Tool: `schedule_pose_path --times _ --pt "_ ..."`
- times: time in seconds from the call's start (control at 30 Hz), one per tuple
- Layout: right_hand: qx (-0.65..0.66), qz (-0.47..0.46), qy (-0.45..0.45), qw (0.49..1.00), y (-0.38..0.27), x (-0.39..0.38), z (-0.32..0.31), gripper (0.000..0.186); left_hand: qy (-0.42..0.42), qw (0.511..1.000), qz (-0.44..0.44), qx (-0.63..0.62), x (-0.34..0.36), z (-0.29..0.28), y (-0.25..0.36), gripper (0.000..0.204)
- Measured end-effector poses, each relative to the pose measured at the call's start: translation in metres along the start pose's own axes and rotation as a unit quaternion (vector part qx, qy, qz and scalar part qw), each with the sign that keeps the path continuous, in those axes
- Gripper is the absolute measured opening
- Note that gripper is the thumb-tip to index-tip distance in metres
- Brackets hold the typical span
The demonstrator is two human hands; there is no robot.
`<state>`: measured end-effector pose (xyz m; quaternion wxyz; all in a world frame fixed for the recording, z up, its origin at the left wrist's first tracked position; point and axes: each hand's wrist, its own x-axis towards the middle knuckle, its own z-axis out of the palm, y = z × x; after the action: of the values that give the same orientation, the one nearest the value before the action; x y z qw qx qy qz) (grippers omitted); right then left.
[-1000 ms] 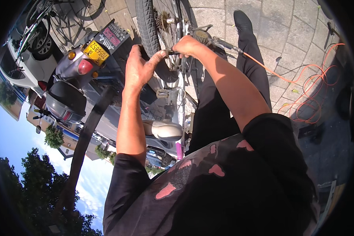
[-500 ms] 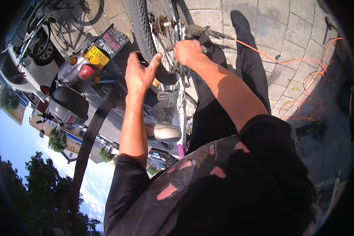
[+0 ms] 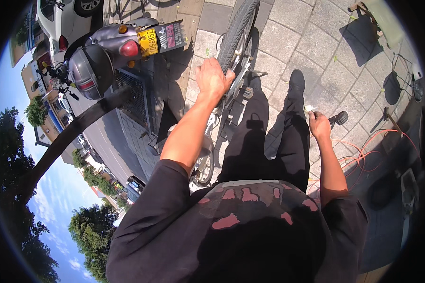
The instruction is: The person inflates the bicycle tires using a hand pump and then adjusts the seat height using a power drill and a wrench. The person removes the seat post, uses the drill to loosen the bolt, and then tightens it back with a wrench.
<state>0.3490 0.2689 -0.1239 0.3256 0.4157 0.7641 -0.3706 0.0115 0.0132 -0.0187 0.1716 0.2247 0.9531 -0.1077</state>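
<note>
My left hand [image 3: 212, 79] is closed over the near end of the bicycle tyre [image 3: 236, 35], with its thumb against the tread and its fingers bent on the left side. The bicycle's frame and pedal [image 3: 248, 92] show beside my left leg. Away to the right, my right hand [image 3: 320, 125] is closed around a tyre inflator [image 3: 341, 118]. The inflator's dark ribbed part sticks out to the right of the hand, and a small pale tip shows at the fingertips. The grip itself is hidden by the hand.
An orange hose [image 3: 361, 153] lies in loops on the paving at the right. A scooter [image 3: 109, 40] with a grey top box stands at the left, near a metal grating [image 3: 136, 92] and a dark slanting post [image 3: 75, 125]. A small folding stool [image 3: 363, 37] is at the upper right.
My right hand has moved away from the wheel to the right, with the inflator now in it. My left hand has closed onto the tyre. The view has shifted.
</note>
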Motion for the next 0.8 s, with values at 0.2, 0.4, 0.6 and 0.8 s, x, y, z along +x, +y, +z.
schedule_pose_path --times 0.2,0.4,0.6,0.8 --pt "-0.014 0.047 0.005 0.999 0.1 -0.064 -0.024 0.049 0.036 0.999 0.012 -0.02 -0.003 0.013 -0.009 0.054" --pt "-0.08 -0.007 0.009 0.997 0.155 -0.129 -0.02 0.054 -0.022 0.992 -0.107 -0.07 -0.021 -0.012 0.024 0.063" --pt "-0.106 -0.08 0.05 0.99 0.169 -0.166 0.004 0.057 0.038 0.905 0.046 -0.421 -0.175 -0.065 0.123 0.055" --pt "-0.159 -0.197 0.045 0.966 0.156 -0.201 0.023 0.058 0.055 0.832 0.027 -0.551 -0.348 -0.03 0.107 0.042"
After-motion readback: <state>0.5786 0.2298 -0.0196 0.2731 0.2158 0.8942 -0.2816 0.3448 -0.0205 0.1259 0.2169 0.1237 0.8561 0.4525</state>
